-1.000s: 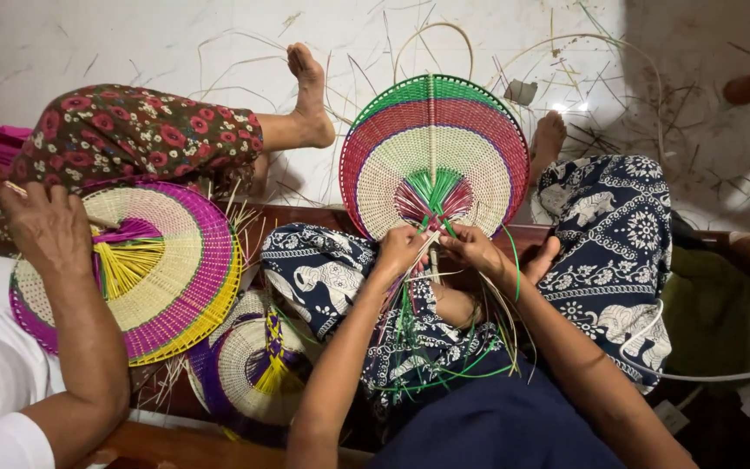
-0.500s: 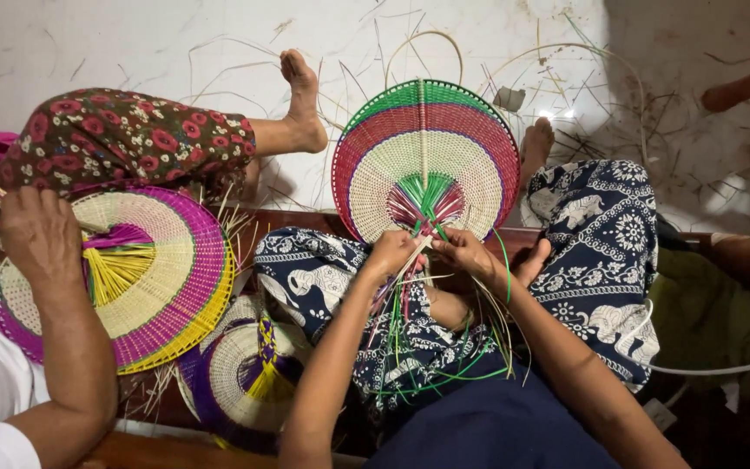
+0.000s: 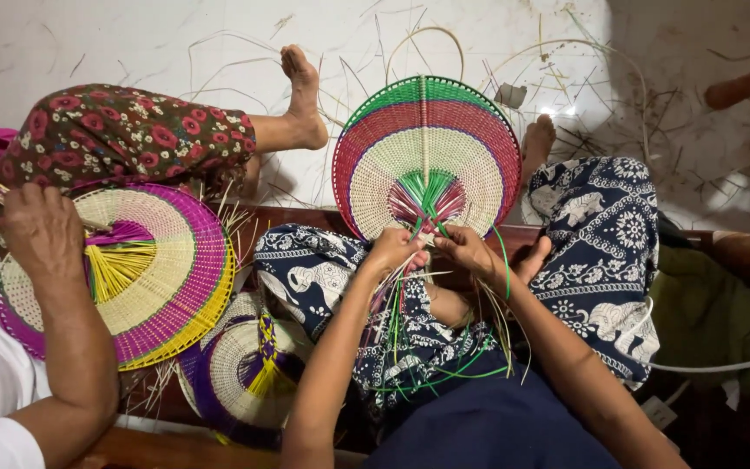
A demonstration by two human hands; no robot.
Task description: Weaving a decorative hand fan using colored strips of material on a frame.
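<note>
Across the top of the frame pale, straw-littered floor (image 3: 132, 43) lies open, while at centre your left hand (image 3: 390, 252) and right hand (image 3: 470, 252) pinch shut on strands at the base of the green-rimmed woven fan (image 3: 427, 148), a co-worker's purple fan (image 3: 145, 269) crowding lower left.

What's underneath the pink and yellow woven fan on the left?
Under the pink and yellow woven fan lies a purple-rimmed woven fan, its upper edge covered. A co-worker's hand rests on top. Anything else beneath stays hidden.

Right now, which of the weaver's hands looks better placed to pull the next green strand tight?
Probably the right hand: a green strand loops beside its wrist, while the left hand pinches the fan at its base.
</note>
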